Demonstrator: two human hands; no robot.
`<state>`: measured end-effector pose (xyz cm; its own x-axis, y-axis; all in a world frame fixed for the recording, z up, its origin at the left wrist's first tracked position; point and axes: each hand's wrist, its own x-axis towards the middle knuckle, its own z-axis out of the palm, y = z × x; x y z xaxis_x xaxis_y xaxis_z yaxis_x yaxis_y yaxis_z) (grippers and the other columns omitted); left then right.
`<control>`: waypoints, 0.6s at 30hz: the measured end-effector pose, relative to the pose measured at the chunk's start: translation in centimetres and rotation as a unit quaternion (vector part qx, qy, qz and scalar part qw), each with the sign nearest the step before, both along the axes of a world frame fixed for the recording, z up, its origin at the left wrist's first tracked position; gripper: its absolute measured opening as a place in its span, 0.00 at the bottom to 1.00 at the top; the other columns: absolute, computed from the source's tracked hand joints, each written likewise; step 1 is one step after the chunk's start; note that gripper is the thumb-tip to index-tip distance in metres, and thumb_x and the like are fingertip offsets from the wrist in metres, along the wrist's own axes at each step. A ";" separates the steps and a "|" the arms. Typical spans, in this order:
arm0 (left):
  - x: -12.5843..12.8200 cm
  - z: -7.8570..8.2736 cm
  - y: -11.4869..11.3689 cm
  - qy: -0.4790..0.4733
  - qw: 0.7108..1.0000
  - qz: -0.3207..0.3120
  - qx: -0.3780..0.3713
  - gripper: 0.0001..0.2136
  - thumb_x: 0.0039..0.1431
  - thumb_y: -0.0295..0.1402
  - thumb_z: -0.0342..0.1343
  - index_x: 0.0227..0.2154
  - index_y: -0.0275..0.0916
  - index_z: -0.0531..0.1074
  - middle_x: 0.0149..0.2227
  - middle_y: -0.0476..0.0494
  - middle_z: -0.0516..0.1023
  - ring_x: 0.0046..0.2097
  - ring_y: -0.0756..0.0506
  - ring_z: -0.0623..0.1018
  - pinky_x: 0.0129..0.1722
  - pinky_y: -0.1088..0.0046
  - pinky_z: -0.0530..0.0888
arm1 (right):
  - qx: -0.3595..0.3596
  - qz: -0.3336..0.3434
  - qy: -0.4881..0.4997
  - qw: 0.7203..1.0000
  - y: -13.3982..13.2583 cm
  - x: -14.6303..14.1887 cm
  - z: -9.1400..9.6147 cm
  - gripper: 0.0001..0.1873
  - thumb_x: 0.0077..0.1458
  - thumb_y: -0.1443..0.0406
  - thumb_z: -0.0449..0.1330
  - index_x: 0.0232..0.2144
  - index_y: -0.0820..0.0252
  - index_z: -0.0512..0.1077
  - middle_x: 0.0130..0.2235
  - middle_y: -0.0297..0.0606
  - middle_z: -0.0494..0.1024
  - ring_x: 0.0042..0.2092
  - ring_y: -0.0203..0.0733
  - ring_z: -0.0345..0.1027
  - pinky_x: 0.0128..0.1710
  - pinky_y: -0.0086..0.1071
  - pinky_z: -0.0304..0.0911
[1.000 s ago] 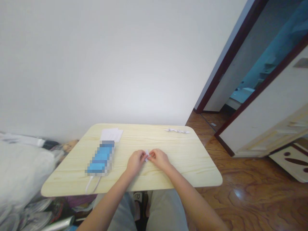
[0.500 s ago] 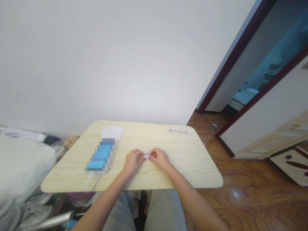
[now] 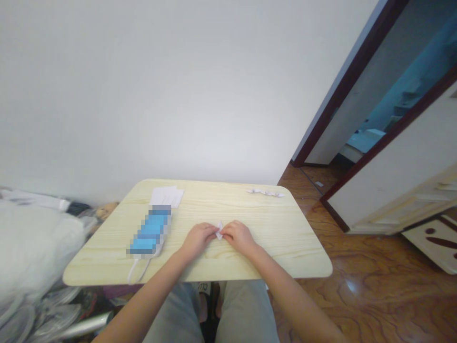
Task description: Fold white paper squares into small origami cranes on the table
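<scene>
A small folded piece of white paper (image 3: 219, 231) is held just above or on the light wooden table (image 3: 271, 257), near its middle. My left hand (image 3: 200, 238) pinches the paper's left side between thumb and fingers. From the other side, my right hand (image 3: 238, 234) grips its right edge in the same way. The fingertips of both hands nearly meet and cover part of the paper, so its exact folds are hard to make out.
Several small folded paper pieces (image 3: 266, 192) lie in a row at the table's back right. White paper sheets (image 3: 166, 195) rest at the back left. A pixelated blue-screened device (image 3: 150, 233) with a white cable (image 3: 133, 271) lies in front of them. Behind the table stands a white wall (image 3: 214, 95).
Both hands have closed in slightly on the folded paper, and their fingers now cover more of it. The paper looks narrower than before. The things around it stay put.
</scene>
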<state>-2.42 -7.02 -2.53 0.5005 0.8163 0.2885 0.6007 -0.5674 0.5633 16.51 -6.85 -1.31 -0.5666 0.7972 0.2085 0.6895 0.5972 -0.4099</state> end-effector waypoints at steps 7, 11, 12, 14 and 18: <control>-0.9 0.2 -0.2 0.084 0.996 -0.020 -0.006 0.12 0.56 0.31 0.49 0.41 0.47 0.72 0.46 0.45 0.74 0.48 0.44 0.71 0.46 0.66 0.63 | 0.045 0.056 -0.068 0.995 -0.9 0.4 0.0 0.12 0.55 0.67 0.54 0.41 0.51 0.72 0.42 0.35 0.75 0.45 0.41 0.62 0.45 0.36 0.55; -1.4 0.8 -1.1 0.110 0.993 -0.040 0.003 0.15 0.58 0.32 0.47 0.47 0.47 0.68 0.51 0.43 0.70 0.53 0.44 0.67 0.50 0.64 0.59 | 0.055 0.071 -0.070 0.994 -1.9 0.8 -0.1 0.17 0.56 0.69 0.52 0.48 0.54 0.66 0.48 0.36 0.71 0.50 0.41 0.57 0.48 0.37 0.53; -1.5 1.0 -1.3 0.116 0.992 -0.051 0.009 0.15 0.58 0.34 0.46 0.48 0.46 0.67 0.53 0.42 0.68 0.54 0.44 0.65 0.50 0.63 0.59 | 0.051 0.072 -0.070 0.994 -2.2 0.9 -0.1 0.18 0.56 0.70 0.52 0.49 0.54 0.65 0.50 0.36 0.70 0.51 0.41 0.57 0.49 0.37 0.52; -1.8 1.2 -1.5 0.123 0.990 -0.070 0.019 0.16 0.59 0.36 0.45 0.50 0.45 0.65 0.55 0.42 0.64 0.57 0.43 0.62 0.52 0.63 0.57 | 0.039 0.067 -0.069 0.995 -2.5 1.1 -0.2 0.21 0.55 0.71 0.51 0.51 0.53 0.63 0.52 0.35 0.68 0.52 0.41 0.56 0.51 0.38 0.51; -2.1 1.1 -1.5 0.110 0.991 -0.076 0.009 0.18 0.58 0.34 0.46 0.52 0.47 0.63 0.56 0.44 0.63 0.58 0.44 0.59 0.54 0.62 0.56 | 0.015 0.043 -0.045 0.998 -2.1 1.2 -0.5 0.20 0.55 0.71 0.51 0.49 0.51 0.66 0.50 0.34 0.70 0.51 0.41 0.58 0.50 0.38 0.52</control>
<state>-4.48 -8.52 -1.44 0.6703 0.7220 0.1716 0.6144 -0.6696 0.4173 17.72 -8.98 -1.77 -0.6499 0.7392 0.1767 0.6689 0.6667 -0.3286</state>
